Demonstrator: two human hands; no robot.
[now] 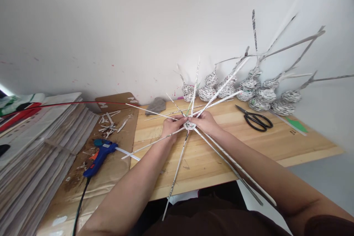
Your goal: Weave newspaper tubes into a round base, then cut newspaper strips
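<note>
A small round base woven from rolled newspaper strips (190,125) is held up over the middle of the wooden table. Long paper rods (177,169) fan out from it in all directions. My left hand (173,125) is closed on its left edge, thumb and fingers pinching the weave. From the other side, my right hand (205,121) grips the right edge, with rods passing over and under it. Both thumbs nearly meet at the top of the base. The undersides of the fingers are hidden.
Woven gourd-shaped paper pieces (208,87) with long loose rods stand along the wall. Black scissors (256,118) lie at right. On the left are a blue glue gun (100,158), paper scraps (110,124), a grey cloth (155,106) and a tall newspaper stack (41,162).
</note>
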